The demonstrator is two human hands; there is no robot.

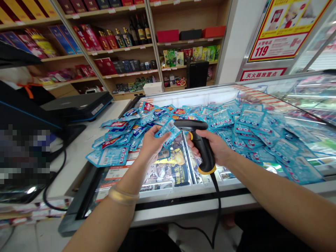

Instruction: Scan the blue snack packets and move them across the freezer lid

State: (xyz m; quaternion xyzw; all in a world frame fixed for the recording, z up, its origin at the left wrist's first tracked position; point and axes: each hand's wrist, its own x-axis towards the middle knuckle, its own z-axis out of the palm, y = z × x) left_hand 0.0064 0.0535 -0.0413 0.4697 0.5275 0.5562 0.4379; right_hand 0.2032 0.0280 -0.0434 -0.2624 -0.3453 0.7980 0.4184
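L hand (153,142): thumb + fingers pinched on blue packet (171,131), over near side of glass case (194,204), scanner (204,148) just R of it. R hand (218,146): fingers wrapped round scanner's grip. Packet prob. light, floppy, bit slick; best held by flat edge. Shiny plastic film, like L pile (114,155) & R pile (253,117). Scanner: hard black plastic, yellow trim, curved handle w/ cord (218,210).

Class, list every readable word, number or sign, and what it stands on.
"火警电话", on the wall poster
"119", same poster
"灭火器放置点", on the sign below it
Too small or blurred to read: blue packets, price cards, shelf tags, shelf goods, black package.
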